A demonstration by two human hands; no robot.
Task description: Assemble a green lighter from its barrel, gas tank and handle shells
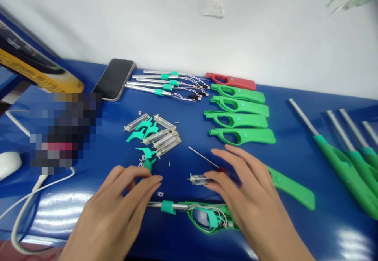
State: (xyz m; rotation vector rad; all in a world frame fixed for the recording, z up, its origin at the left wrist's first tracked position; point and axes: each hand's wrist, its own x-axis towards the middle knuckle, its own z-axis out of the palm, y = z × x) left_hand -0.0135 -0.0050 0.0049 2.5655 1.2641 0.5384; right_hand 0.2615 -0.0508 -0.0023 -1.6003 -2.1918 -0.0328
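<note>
The fingers of the right hand (251, 192) clamp a clear fuel tank (197, 180) just beyond the open green lighter casing (232, 211) on the bench (174, 245), while I can't tell whether the left hand's (113, 206) fingers grip anything.

First inspector: Your blue table (189, 113) is carrying, toward the wall, a phone (113, 79), wired metal tubes (148, 90), and one red handle shell (240, 82) above four green handle shells (256, 136).

Second inspector: Nearer you, clear tanks (164, 122), teal triggers (146, 152) and small screws (169, 163) are lying loose; a screwdriver (203, 158) is resting near them.

First inspector: On your right, green lighters (336, 164) are lying side by side.
</note>
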